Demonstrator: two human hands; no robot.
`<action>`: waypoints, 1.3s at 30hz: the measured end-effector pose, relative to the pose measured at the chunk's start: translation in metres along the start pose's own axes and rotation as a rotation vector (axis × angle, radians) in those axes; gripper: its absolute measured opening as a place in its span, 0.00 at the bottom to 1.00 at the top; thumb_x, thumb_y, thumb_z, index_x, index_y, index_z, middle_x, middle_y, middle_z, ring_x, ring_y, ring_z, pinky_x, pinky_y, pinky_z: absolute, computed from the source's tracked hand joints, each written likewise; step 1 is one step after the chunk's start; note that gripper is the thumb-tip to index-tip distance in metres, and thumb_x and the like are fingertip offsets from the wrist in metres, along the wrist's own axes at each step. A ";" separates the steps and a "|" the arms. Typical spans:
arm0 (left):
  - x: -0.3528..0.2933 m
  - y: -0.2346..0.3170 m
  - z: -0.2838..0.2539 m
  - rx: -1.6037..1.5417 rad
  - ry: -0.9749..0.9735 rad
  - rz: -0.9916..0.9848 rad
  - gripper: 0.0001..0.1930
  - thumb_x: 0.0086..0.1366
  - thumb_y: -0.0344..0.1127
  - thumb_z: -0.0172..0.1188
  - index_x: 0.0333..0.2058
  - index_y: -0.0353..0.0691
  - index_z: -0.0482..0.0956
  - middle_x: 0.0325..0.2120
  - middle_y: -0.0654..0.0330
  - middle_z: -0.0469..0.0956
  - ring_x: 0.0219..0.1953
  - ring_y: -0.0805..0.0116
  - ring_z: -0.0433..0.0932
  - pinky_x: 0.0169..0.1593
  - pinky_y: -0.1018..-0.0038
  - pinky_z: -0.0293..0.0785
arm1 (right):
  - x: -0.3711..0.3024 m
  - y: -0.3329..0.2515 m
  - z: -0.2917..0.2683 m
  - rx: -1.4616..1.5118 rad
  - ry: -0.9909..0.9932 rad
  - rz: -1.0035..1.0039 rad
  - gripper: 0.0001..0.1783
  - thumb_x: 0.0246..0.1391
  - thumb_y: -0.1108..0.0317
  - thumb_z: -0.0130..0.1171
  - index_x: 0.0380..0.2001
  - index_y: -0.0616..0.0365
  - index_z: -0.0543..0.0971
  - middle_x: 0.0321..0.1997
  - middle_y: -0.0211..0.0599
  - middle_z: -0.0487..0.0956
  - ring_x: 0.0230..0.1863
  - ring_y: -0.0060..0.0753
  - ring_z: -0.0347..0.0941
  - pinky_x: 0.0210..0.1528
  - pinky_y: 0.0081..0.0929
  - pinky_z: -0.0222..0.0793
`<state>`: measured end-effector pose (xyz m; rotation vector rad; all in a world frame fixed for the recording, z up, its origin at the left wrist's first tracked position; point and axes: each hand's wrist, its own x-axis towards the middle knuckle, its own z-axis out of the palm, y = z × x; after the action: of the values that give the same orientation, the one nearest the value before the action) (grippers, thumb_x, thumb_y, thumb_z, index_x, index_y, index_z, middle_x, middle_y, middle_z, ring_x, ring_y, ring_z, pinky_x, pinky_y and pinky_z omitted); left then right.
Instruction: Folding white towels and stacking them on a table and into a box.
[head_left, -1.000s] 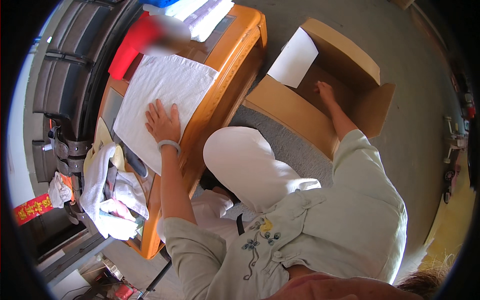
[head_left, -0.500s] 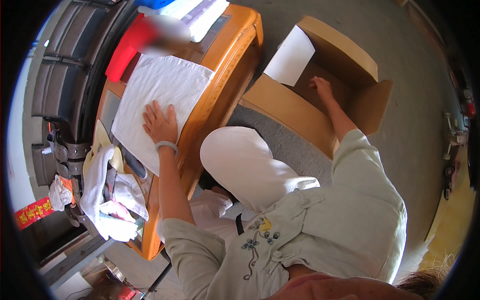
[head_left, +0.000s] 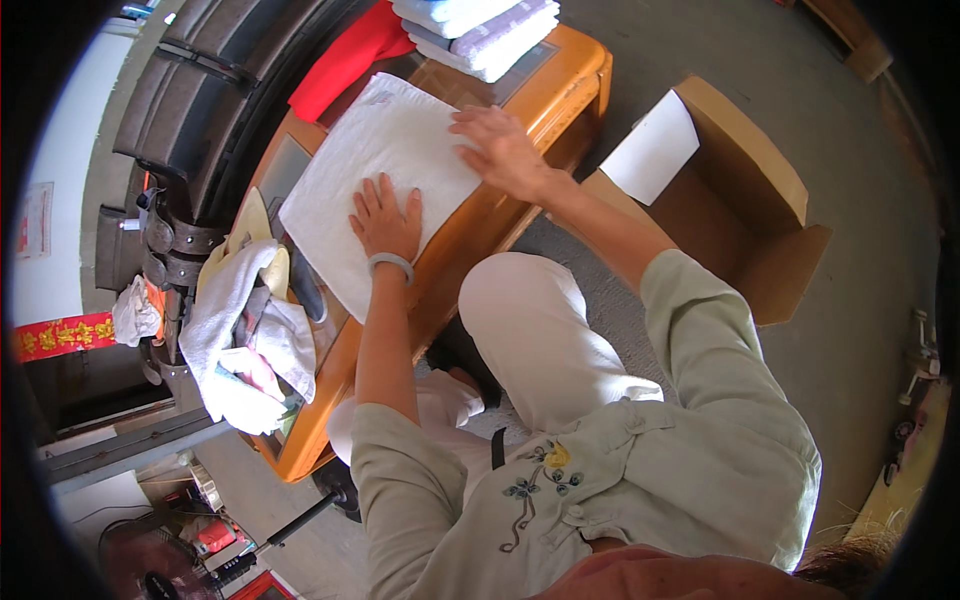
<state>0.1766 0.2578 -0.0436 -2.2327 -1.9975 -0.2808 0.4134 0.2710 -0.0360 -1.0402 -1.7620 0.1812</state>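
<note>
A white towel [head_left: 340, 170] lies spread flat across the wooden table [head_left: 570, 75], reaching its near edge. My left hand [head_left: 388, 222] rests palm down on the towel with fingers spread, a grey band around the wrist. At the towel's right edge is my right hand [head_left: 500, 150], its fingers stretched out and a little blurred over the cloth. Nothing shows in either hand. Whether the right fingertips touch the towel I cannot tell.
A stack of folded towels [head_left: 480, 35] and a red cloth [head_left: 350, 60] lie at the table's far end. Crumpled cloths [head_left: 245, 350] are heaped at its near left. An open cardboard box [head_left: 750, 180] with a white sheet [head_left: 655, 150] stands to the right. A dark sofa [head_left: 205, 100] borders the left.
My right hand has come out of the cardboard box and over to the towel's right edge. My left hand stays flat on the towel. The whole view has shifted.
</note>
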 end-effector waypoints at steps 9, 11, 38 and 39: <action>-0.001 0.001 -0.007 0.011 -0.033 -0.017 0.35 0.64 0.59 0.42 0.63 0.43 0.56 0.64 0.48 0.51 0.66 0.44 0.47 0.65 0.47 0.41 | 0.022 -0.009 0.050 -0.529 -0.598 0.092 0.33 0.61 0.42 0.32 0.64 0.46 0.59 0.71 0.31 0.51 0.72 0.37 0.41 0.70 0.44 0.34; 0.000 0.000 -0.008 -0.004 -0.038 -0.010 0.35 0.64 0.59 0.42 0.63 0.44 0.55 0.64 0.48 0.50 0.66 0.44 0.47 0.65 0.47 0.40 | 0.024 -0.009 0.054 -0.490 -0.530 0.106 0.33 0.61 0.42 0.33 0.63 0.46 0.60 0.71 0.31 0.51 0.72 0.37 0.41 0.70 0.44 0.34; 0.055 -0.095 0.000 0.022 -0.160 -0.334 0.38 0.63 0.66 0.35 0.65 0.48 0.51 0.67 0.52 0.43 0.69 0.48 0.39 0.66 0.46 0.34 | 0.018 -0.005 0.053 -0.539 -0.365 -0.007 0.29 0.59 0.45 0.41 0.57 0.48 0.67 0.66 0.33 0.59 0.69 0.38 0.48 0.67 0.47 0.43; 0.055 -0.095 -0.001 0.029 -0.146 -0.335 0.38 0.63 0.66 0.35 0.65 0.49 0.51 0.67 0.53 0.44 0.69 0.48 0.40 0.66 0.46 0.34 | 0.017 -0.007 0.052 -0.535 -0.343 -0.034 0.27 0.59 0.46 0.43 0.56 0.49 0.69 0.65 0.33 0.62 0.68 0.38 0.51 0.67 0.46 0.45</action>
<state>0.0880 0.3215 -0.0325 -1.9441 -2.4339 -0.1220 0.3653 0.2966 -0.0437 -1.4199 -2.2038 -0.1544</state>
